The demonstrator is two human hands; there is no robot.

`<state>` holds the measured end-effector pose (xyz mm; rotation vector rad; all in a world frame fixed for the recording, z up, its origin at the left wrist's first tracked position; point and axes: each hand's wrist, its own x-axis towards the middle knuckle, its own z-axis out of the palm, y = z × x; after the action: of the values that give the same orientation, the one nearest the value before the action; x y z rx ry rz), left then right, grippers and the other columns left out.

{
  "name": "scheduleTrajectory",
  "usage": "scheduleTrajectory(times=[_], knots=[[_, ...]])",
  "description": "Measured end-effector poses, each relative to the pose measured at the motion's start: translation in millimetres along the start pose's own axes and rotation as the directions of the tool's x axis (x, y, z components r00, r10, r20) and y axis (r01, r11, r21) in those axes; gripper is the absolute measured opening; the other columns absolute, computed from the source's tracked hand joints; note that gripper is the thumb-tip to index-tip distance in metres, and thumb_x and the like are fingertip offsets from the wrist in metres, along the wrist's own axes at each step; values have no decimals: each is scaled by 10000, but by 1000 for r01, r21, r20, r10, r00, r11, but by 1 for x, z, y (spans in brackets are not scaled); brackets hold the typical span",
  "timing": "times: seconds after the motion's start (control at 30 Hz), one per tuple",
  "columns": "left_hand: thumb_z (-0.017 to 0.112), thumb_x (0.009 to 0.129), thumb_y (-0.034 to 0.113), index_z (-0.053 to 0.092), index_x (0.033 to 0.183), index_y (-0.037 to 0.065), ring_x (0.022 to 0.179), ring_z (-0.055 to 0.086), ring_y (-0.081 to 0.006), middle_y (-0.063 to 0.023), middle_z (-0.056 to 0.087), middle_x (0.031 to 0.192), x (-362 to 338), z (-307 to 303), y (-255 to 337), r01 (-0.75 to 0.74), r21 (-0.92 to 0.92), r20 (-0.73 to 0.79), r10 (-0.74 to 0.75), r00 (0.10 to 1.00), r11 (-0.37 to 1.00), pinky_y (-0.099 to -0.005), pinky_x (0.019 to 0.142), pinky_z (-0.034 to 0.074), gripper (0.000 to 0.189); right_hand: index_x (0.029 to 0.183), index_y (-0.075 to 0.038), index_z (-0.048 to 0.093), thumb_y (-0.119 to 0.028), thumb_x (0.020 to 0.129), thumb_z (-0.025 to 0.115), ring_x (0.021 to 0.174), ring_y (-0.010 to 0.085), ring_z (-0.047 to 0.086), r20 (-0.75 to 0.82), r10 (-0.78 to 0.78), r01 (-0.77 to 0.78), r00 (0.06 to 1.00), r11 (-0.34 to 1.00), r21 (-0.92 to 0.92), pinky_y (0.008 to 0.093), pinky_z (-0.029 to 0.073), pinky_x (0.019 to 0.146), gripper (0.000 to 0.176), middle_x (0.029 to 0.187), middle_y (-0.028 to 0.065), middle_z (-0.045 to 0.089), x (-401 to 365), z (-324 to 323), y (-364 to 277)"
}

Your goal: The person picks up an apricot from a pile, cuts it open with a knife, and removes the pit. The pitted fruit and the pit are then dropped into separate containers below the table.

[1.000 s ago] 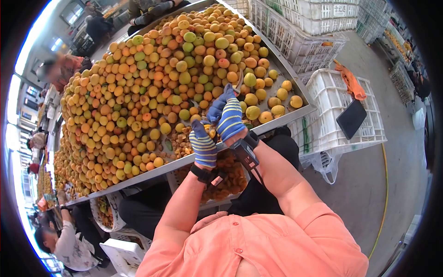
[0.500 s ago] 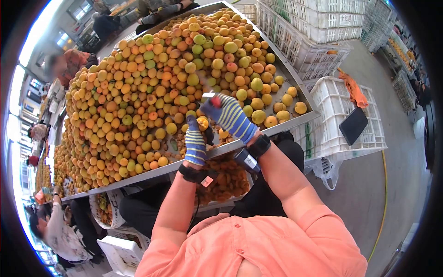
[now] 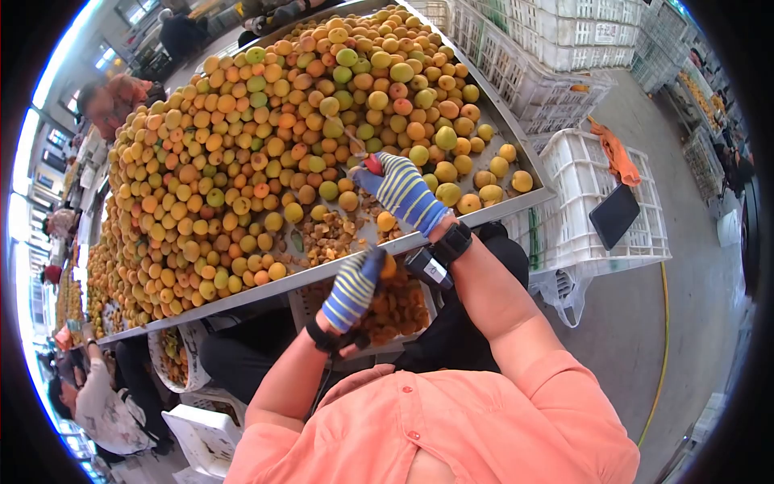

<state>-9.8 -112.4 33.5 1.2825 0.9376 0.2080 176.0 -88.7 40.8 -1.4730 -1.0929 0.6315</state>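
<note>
My right hand (image 3: 407, 189), in a blue-and-yellow striped glove, is wrapped round the red handle of a small knife (image 3: 372, 164). Its thin blade points up and left over the apricots (image 3: 234, 161) heaped on the metal table. In a matching glove, my left hand (image 3: 355, 286) is below the table's front edge, over a crate of cut apricots (image 3: 403, 310). An orange piece of apricot (image 3: 389, 267) shows at its curled, slightly blurred fingertips. Between the heap and the table rim lie apricot pits and scraps (image 3: 329, 238).
A raised metal rim (image 3: 266, 282) borders the table. White crates (image 3: 556, 40) are stacked at the back right; a nearer crate (image 3: 597, 202) carries an orange cloth (image 3: 617, 153) and a dark tablet (image 3: 614, 216). At left, a co-worker (image 3: 105, 395) sits beside a white basket (image 3: 193, 355).
My left hand has come down and back from above the table to over the crate, away from the knife, with the apricot. The right hand still holds the knife in about the same place.
</note>
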Motion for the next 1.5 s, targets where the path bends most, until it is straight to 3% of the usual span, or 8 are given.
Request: scheduleTrajectory(times=[0.2,0.33,0.57,0.67,0.9,1.1,1.23,1.5], knots=[[558,925,338,603,1110,41,900,524,-84,-19,603,1026,-12,-8,-57,271,-387,-34,-307,951,881,-219,795,438,353,948,21,544,-285,850,643,797,388,631,-138,-8,-24,990,973,-228,418,509,672,337,817,208,654,-6,-4,-6],[565,918,269,615,1081,27,855,537,-82,-31,618,994,8,-26,-87,-87,372,-84,127,988,924,-221,746,447,296,938,-5,548,-314,887,596,775,399,617,-233,-149,55,961,928,-368,447,489,638,317,789,218,643,-7,-5,3],[614,876,187,633,994,9,723,601,-136,-74,655,813,23,-6,10,-415,552,-16,507,862,723,-262,696,482,214,914,-30,578,-282,865,645,739,374,624,-256,-112,11,960,931,-366,416,484,621,265,774,179,646,-9,-10,-6],[651,831,281,634,1016,33,813,641,-281,-171,651,889,64,-5,31,-223,926,61,463,884,305,-357,760,497,310,925,-46,580,-286,869,635,758,362,634,-254,-146,33,956,915,-401,412,492,632,253,790,166,656,-8,-10,-2],[710,730,222,606,1077,35,966,606,-351,-203,634,1039,96,10,43,-278,930,238,183,954,240,-402,851,484,408,941,-37,586,-283,867,637,765,372,630,-219,-134,28,966,901,-432,405,493,642,262,802,173,657,-10,-9,-6],[610,842,56,472,1153,1,855,646,-246,-138,603,997,105,-26,14,-286,114,2,288,958,951,-343,717,551,344,897,-12,581,-319,907,587,699,398,599,-230,-77,53,970,993,-110,434,455,585,307,741,226,621,-9,-12,1],[584,883,121,491,1210,32,848,623,-229,-153,581,1096,73,-61,17,-202,-687,84,352,932,698,-286,685,549,352,905,6,589,-224,948,535,581,210,564,-47,-68,81,997,935,344,338,431,543,240,677,134,609,-17,8,17],[544,917,189,486,1253,14,901,582,-195,-132,589,1117,49,-61,14,-177,-850,27,376,926,496,-300,730,494,382,1020,79,576,-277,942,523,771,353,633,103,-75,76,992,997,-1,388,474,660,368,847,248,639,-45,23,-21]])
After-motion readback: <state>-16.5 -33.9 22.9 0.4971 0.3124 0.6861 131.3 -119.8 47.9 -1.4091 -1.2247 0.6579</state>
